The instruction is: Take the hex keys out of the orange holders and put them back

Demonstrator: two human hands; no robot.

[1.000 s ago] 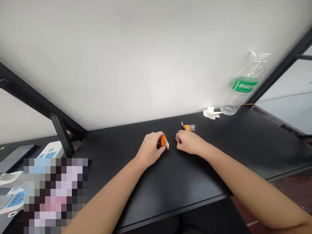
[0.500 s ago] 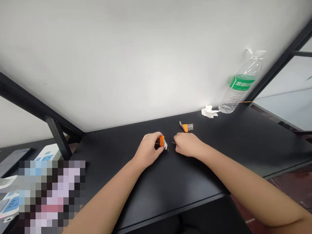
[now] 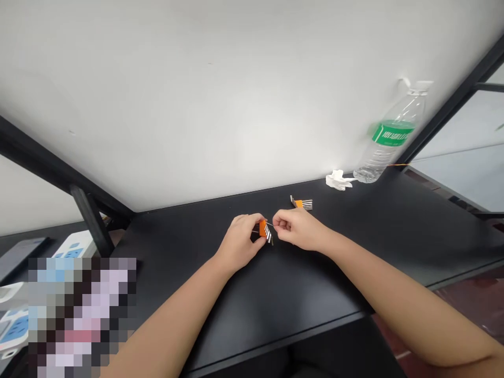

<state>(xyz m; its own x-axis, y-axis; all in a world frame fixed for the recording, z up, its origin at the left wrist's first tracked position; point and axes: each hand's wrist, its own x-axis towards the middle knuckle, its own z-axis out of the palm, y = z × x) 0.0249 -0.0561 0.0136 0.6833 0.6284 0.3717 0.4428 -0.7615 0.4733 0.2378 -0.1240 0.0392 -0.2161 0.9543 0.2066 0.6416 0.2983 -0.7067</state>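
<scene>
My left hand (image 3: 241, 241) is closed on an orange hex key holder (image 3: 262, 229), with several silver keys sticking out to its right. Between thumb and fingers, my right hand (image 3: 296, 227) pinches a thin hex key (image 3: 270, 224). Its far end meets the upper part of the orange holder; whether it sits in a slot is too small to tell. Just beyond my right hand lies a second orange hex key set (image 3: 300, 203) on the black tabletop (image 3: 252, 294), its front edge partly covered by that hand.
A crumpled white tissue (image 3: 337, 180) and a clear plastic bottle with a green label (image 3: 394, 134) stand at the back right against the white wall (image 3: 220, 105). On the left are a black metal frame bar (image 3: 92, 220) and white-and-blue power strips (image 3: 74, 252).
My right hand has moved left and slightly up, bringing the hex key from apart to the holder. My left hand stays almost in place with the holder.
</scene>
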